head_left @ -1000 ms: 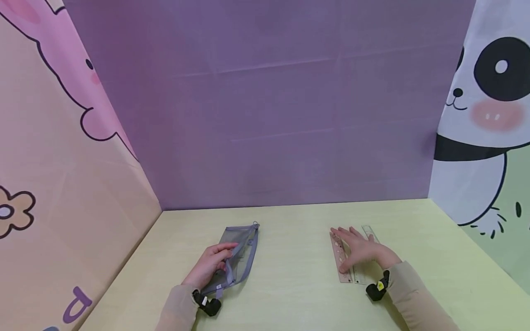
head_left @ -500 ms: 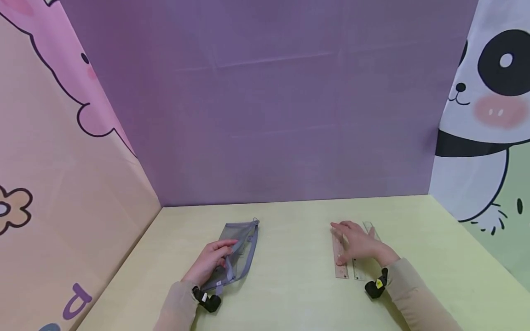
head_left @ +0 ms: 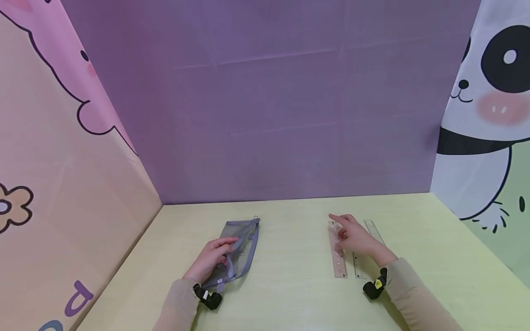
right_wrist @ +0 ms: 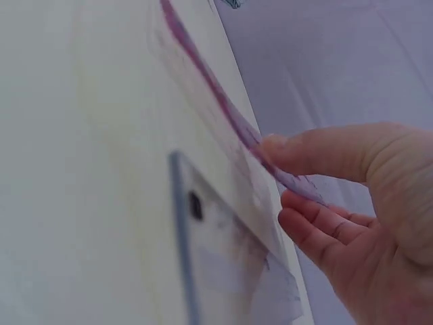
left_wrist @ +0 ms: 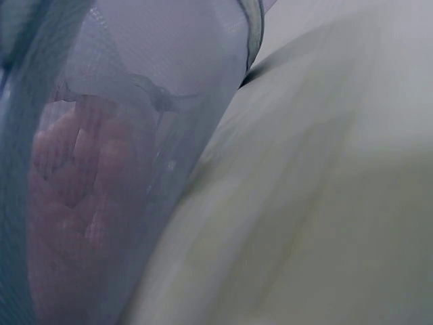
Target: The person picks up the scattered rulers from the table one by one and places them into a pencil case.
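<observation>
A grey-blue mesh zip pouch [head_left: 239,227] lies on the left of the table, gripped at its opening by my left hand [head_left: 212,258]. Through the mesh [left_wrist: 183,47] in the left wrist view, that hand's fingers [left_wrist: 91,176] show blurred. On the right, my right hand [head_left: 360,240] pinches a pink see-through ruler [head_left: 339,265] near its far end, thumb on one face and fingers on the other. The right wrist view has the pink ruler [right_wrist: 215,88] tilted off the table. Beside it lies a clear ruler [head_left: 373,230], partly covered by the hand and wrist.
A pale wood-look table [head_left: 290,294] carries everything. Behind it stands a purple cloth backdrop [head_left: 265,101], with printed cartoon panels at left and right. Each wrist wears a small black camera, such as the right wrist camera [head_left: 373,289].
The right hand has gone from spread fingers over the rulers to a pinch on the pink ruler, which has shifted slightly left, apart from the clear one. The left hand keeps its grip.
</observation>
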`<action>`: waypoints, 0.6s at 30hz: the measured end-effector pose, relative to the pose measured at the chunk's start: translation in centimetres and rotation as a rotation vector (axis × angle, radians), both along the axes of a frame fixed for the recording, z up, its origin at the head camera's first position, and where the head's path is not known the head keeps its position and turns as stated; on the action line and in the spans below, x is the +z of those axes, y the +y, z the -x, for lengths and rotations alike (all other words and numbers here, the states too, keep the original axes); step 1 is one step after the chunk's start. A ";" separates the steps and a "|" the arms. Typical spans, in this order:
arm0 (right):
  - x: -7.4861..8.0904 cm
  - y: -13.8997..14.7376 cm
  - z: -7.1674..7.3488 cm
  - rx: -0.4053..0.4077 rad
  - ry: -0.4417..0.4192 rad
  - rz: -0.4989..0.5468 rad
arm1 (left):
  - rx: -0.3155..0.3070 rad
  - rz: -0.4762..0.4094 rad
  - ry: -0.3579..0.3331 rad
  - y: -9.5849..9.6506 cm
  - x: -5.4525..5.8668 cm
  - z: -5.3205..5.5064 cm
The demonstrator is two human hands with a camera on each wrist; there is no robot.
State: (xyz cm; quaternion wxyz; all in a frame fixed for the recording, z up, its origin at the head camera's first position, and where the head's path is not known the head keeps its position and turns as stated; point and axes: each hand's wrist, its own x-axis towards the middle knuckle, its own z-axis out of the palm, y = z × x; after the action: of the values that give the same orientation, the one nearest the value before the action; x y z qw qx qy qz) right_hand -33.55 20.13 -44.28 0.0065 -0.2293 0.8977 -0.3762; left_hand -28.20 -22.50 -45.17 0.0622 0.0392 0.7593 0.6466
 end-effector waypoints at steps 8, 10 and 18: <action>0.0 -0.1 -0.1 -0.027 -0.077 0.032 | -0.001 0.001 0.000 -0.1 0.0 0.2; 0.0 -0.1 0.0 -0.029 -0.106 0.044 | -0.002 0.001 -0.002 -0.1 0.0 0.2; -0.3 0.0 0.1 -0.022 -0.161 0.160 | 0.001 0.002 -0.001 -0.1 -0.1 0.1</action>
State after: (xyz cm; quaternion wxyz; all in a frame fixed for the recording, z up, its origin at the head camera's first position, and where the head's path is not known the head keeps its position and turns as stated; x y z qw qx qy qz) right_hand -33.61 20.18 -44.57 0.0560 -0.1883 0.8638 -0.4640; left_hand -28.34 -22.57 -45.27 0.0622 0.0386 0.7598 0.6460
